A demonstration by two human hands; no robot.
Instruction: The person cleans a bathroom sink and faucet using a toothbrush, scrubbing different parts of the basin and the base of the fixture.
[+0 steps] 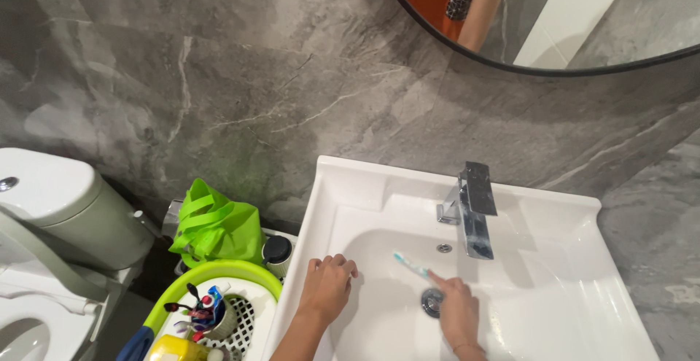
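Toothbrush (413, 266): light, teal-tipped; lies over the sink bowl below the faucet, its near end pinched in the right hand.
Right hand (458, 310): fingers closed on the toothbrush handle, index finger stretched along it; positioned inside the bowl, just beside the drain.
Left hand (327, 286): fingers curled, palm down, resting on the sink's left rim; grips nothing.
Sink (569, 288): white, rectangular; bowl contains a round metal drain (432, 300) and an overflow hole.
Faucet (472, 208): chrome, square-bodied, mounted on the back ledge.
Basket (240, 310): white perforated, lime-green rim, left of the sink; holds a cup of brushes (208, 313) and a yellow item.
Green bag (215, 226): behind the basket.
Toilet (51, 237): far left.
Mirror (554, 11): round, above the sink, reflects an orange sleeve.
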